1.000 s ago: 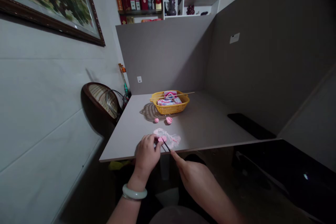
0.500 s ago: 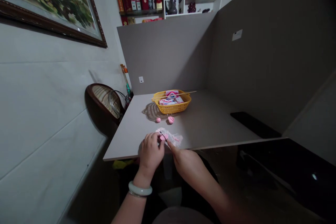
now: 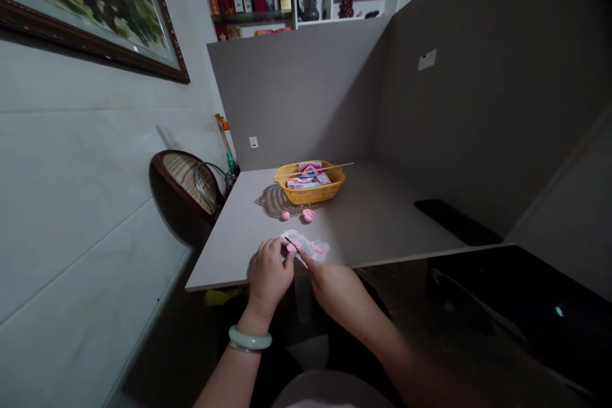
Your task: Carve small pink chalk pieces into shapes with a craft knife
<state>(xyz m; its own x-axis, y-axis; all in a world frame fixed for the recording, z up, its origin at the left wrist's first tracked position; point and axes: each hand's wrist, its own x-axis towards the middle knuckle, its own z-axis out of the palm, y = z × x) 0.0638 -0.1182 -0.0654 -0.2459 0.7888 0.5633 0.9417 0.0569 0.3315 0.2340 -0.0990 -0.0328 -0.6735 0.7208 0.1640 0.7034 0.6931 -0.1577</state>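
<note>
Two hands nearly meet; the left hand (image 3: 270, 275) curls on a pink lump (image 3: 294, 246), the right hand (image 3: 335, 288) pinches a pointed tool (image 3: 295, 250). One slip could prick skin.

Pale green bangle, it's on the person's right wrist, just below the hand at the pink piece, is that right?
Not quite: the pale green bangle is on the left wrist, not the right, as the head view shows. It does sit just below the left hand at the pink piece.
</note>
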